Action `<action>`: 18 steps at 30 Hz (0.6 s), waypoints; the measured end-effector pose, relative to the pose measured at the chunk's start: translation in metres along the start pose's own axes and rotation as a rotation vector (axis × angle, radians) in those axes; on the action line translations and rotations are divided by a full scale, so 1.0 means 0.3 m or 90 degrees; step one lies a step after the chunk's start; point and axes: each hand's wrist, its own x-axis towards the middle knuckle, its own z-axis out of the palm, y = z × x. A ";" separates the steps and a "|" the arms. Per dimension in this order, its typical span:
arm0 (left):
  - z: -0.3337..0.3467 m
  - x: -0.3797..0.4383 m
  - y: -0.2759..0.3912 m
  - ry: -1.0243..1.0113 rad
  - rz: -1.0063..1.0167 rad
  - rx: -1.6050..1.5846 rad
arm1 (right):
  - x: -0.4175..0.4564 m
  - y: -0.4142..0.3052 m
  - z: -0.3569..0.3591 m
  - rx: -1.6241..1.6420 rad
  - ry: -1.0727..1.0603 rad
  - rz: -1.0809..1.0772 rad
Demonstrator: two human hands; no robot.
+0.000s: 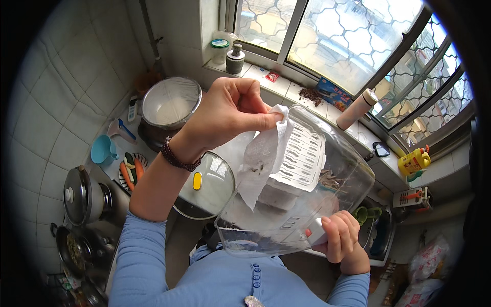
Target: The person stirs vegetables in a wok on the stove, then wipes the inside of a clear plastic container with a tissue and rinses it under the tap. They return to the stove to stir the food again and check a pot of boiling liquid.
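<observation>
My left hand [230,115] pinches the top corner of a white wipe [256,165], which hangs down and has dark smudges on it. My right hand [339,238] grips the white handle [317,232] of a clear plastic bin [351,169], held tilted in front of my body. The wipe hangs over the bin's left part. A white slotted plastic basket [301,161] shows within the bin's outline; whether it sits inside or behind the clear wall I cannot tell.
A glass lid [211,176] lies left of the bin. Beyond stands a film-covered metal bowl [172,105]. Carrots [126,174] share a plate near a blue scoop [103,149]. Pots [78,195] stand far left. A pink bottle [356,109] and yellow bottle [414,161] stand along the windowsill.
</observation>
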 end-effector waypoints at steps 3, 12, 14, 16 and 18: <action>0.012 -0.017 -0.005 0.035 -0.011 0.041 | 0.015 0.004 -0.004 -0.050 0.041 0.036; 0.047 -0.126 -0.007 0.010 -0.073 0.028 | 0.014 0.027 -0.019 -0.152 0.064 0.090; 0.057 -0.152 -0.001 0.013 -0.079 0.044 | 0.003 0.027 -0.019 -0.180 0.082 0.107; 0.068 -0.180 0.000 0.016 -0.088 0.059 | -0.003 0.024 -0.038 -0.208 0.078 0.132; 0.073 -0.204 0.013 0.026 -0.097 0.066 | -0.010 0.022 -0.044 -0.233 0.093 0.174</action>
